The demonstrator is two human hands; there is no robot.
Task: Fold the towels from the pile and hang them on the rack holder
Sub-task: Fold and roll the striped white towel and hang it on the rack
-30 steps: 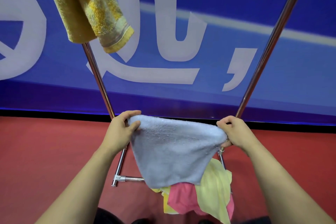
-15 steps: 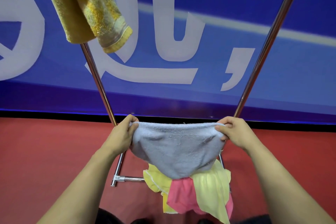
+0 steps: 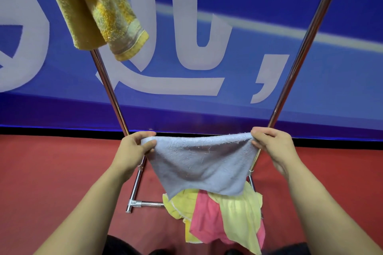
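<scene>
A light blue towel [image 3: 199, 163] hangs stretched between my two hands in front of the metal rack [image 3: 294, 68]. My left hand [image 3: 132, 151] pinches its left top corner and my right hand [image 3: 273, 145] pinches its right top corner. The towel sags in the middle, its lower edge reaching a pile of yellow and pink towels [image 3: 223, 217] on the rack's base. A folded yellow towel [image 3: 93, 8] hangs from the rack's top bar at the upper left.
The rack's two slanted chrome poles rise on either side of my hands, with a foot bar [image 3: 145, 204] on the red floor [image 3: 51, 172]. A blue banner with white lettering [image 3: 186, 47] stands right behind the rack.
My hands have moved further apart, pulling the blue towel's top edge tighter and wider. The towel's lower edge now hangs lower over the pile than half a second ago.
</scene>
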